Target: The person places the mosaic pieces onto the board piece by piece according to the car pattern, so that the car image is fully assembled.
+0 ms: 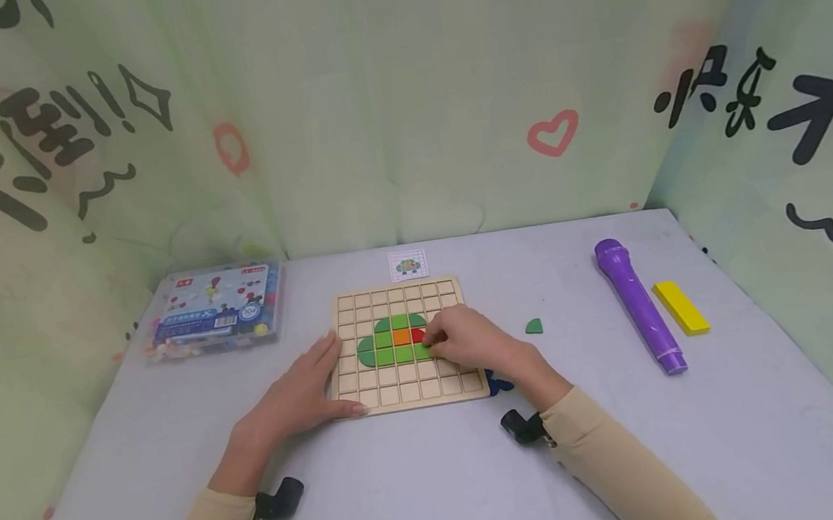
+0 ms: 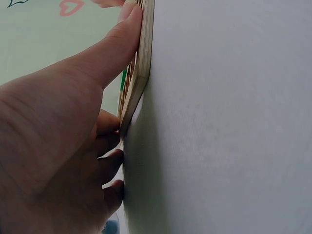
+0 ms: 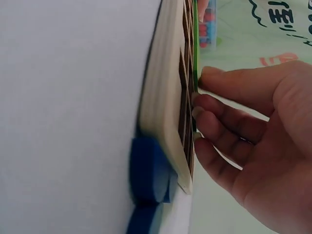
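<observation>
A wooden grid board [image 1: 377, 399] lies on the table, with green, orange and red tiles forming a rounded shape on it. My left hand [image 1: 297, 393] holds its near left corner, thumb along the front edge [image 2: 142, 63] and fingers at the left side. The fingertips of my right hand [image 1: 473, 340] touch the board just right of a red tile [image 1: 418, 335]. In the right wrist view those bent fingers [image 3: 214, 114] meet the board's surface; whether they pinch a tile is hidden. A small pattern card [image 1: 408, 266] lies behind the board.
A loose green tile [image 1: 533, 326] lies right of the board. Blue pieces [image 1: 499, 383] stick out at its near right corner. A purple microphone-shaped object [image 1: 639, 305] and a yellow block [image 1: 681, 307] lie farther right. At the back left is a clear-sided box [image 1: 218, 307].
</observation>
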Demonstrator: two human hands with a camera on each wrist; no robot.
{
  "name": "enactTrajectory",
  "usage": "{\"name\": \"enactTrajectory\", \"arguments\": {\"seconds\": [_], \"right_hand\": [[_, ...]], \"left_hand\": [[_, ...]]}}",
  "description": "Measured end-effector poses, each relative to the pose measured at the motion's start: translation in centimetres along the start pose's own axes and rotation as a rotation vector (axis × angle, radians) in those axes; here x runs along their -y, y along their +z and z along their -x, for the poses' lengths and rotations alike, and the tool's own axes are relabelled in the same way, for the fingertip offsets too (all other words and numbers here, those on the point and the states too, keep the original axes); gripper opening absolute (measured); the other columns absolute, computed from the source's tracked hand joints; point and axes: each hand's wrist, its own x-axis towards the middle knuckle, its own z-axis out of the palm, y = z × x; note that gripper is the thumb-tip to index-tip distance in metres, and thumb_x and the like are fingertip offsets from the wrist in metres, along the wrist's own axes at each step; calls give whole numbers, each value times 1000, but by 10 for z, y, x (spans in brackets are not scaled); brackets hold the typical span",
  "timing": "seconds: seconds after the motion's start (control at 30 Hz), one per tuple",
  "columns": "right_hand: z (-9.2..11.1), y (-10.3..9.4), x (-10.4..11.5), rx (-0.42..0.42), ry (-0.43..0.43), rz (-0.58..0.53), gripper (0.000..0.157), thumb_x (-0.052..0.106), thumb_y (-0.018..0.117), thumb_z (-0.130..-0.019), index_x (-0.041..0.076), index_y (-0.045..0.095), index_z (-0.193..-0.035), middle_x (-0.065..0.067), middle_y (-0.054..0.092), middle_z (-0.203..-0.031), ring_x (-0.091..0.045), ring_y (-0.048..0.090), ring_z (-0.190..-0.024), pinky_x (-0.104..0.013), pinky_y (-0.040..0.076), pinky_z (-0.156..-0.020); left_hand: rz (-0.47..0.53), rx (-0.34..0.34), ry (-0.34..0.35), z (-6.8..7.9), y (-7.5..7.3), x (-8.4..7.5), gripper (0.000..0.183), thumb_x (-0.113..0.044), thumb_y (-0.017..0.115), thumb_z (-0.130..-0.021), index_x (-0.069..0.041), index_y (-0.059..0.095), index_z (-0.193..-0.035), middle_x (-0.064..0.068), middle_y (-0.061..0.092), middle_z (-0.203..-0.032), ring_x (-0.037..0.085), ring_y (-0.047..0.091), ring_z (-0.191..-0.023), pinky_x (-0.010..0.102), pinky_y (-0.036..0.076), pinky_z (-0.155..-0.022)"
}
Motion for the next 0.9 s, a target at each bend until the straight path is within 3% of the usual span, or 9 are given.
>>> {"name": "enactTrajectory", "arguments": {"seconds": [0.13, 0.33, 0.57, 0.9], "right_hand": [[1, -5, -3, 36, 0, -33, 9, 10, 72, -88, 14, 79, -86, 3, 74, -92, -13, 59, -81, -26, 52, -72], [7, -19, -11, 41, 53, -86, 12, 11, 68, -91, 14, 78, -96, 2, 74, -97, -15, 61, -84, -26, 54, -74], [14, -42, -24, 43, 114, -66, 15, 10, 66, -91, 11, 76, -102, -2, 73, -101, -19, 59, -90, -30, 54, -79], [25, -62, -50, 22, 124, -54, 15, 7, 69, -86, 9, 75, -99, -5, 71, -94, -19, 58, -85, -28, 51, -74]], "left_hand": [[0, 5, -5, -1, 1, 0, 119, -67, 74, -75, -4, 17, -159, 16, 13, -168, 39, 19, -153, 55, 24, -123], [11, 11, -8, -2, 3, 0, 120, -66, 75, -74, -5, 17, -159, 14, 12, -168, 37, 18, -154, 54, 24, -124], [9, 12, -4, -2, 3, -1, 120, -66, 75, -74, -5, 17, -159, 14, 12, -168, 38, 18, -153, 53, 25, -124], [7, 3, -10, -1, 2, 1, 119, -66, 75, -74, -5, 18, -159, 13, 13, -168, 37, 18, -154, 53, 25, -124]]}}
